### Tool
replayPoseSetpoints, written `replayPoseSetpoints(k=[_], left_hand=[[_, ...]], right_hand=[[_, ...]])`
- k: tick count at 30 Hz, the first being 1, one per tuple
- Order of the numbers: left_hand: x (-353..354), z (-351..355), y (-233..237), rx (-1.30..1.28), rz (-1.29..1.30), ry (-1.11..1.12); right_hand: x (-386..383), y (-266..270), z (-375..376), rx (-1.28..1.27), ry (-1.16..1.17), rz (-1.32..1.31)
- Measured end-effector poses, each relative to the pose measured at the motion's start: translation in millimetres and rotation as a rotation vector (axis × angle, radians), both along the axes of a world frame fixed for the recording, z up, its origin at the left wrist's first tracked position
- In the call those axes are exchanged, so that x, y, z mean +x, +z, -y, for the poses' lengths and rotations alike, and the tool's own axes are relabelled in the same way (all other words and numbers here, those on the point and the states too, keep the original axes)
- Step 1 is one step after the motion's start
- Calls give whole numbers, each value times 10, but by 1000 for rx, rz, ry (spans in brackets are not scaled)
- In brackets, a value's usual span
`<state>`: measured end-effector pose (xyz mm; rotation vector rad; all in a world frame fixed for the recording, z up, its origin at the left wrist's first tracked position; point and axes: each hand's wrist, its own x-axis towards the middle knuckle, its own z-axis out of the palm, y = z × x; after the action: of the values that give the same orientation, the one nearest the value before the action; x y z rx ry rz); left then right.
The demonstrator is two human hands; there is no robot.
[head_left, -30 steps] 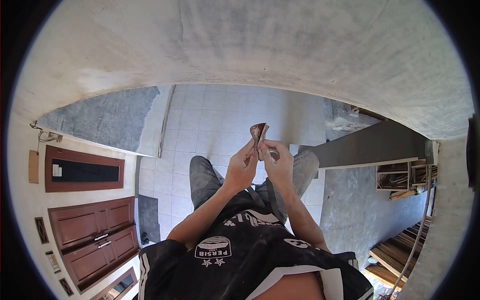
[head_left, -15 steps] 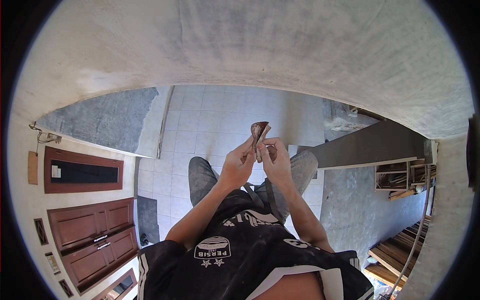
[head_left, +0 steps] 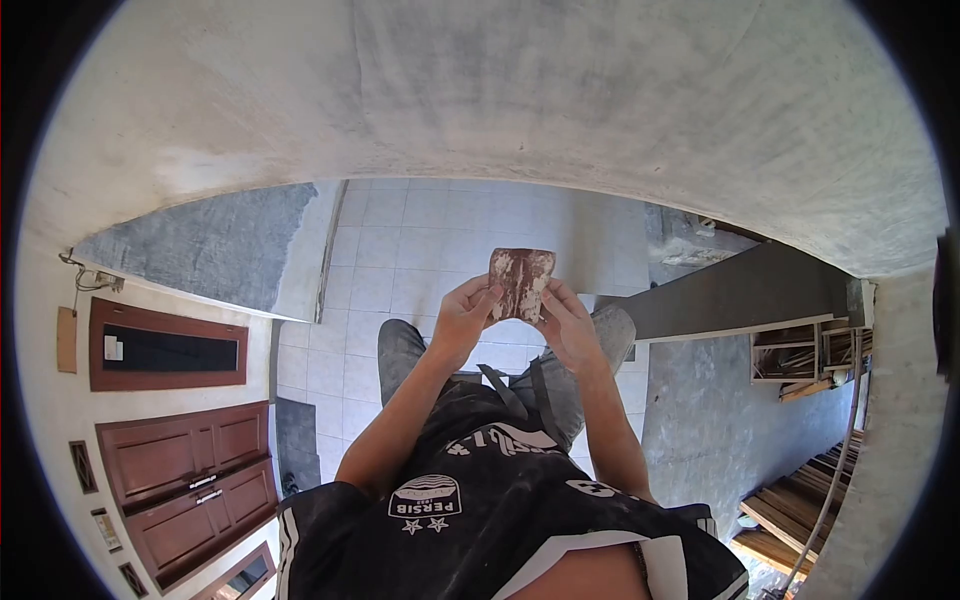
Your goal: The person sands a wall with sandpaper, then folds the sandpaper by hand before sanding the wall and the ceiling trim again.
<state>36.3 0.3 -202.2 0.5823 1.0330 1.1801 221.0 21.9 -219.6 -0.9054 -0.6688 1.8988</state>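
Note:
A piece of reddish-brown sandpaper (head_left: pixel 522 284), streaked with pale dust, is spread out between my two hands above my lap. My left hand (head_left: pixel 466 318) pinches its left edge, thumb on the dusty face. On the opposite edge, my right hand (head_left: pixel 568 326) grips it between thumb and fingers. The side turned away from me is hidden.
A grey plastered wall (head_left: pixel 520 90) rises close in front. Below lies a white tiled floor (head_left: pixel 375 260). Brown double doors (head_left: pixel 190 470) stand on the left. A dark sloping slab (head_left: pixel 740 293) and stacked timber (head_left: pixel 800 510) are on the right.
The sandpaper was folded and bunched between my fingers; now it is opened out flat. My hands have moved apart to its two side edges.

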Motion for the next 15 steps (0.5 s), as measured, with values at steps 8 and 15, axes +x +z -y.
replayPoseSetpoints(k=[8, 15], left_hand=[[-39, -191, -667, -14, -304, 181], [-112, -330, -1010, -163, -24, 253]], right_hand=[[-165, -482, -98, 558, -379, 936], [-483, -951, -75, 552, 321, 1128]])
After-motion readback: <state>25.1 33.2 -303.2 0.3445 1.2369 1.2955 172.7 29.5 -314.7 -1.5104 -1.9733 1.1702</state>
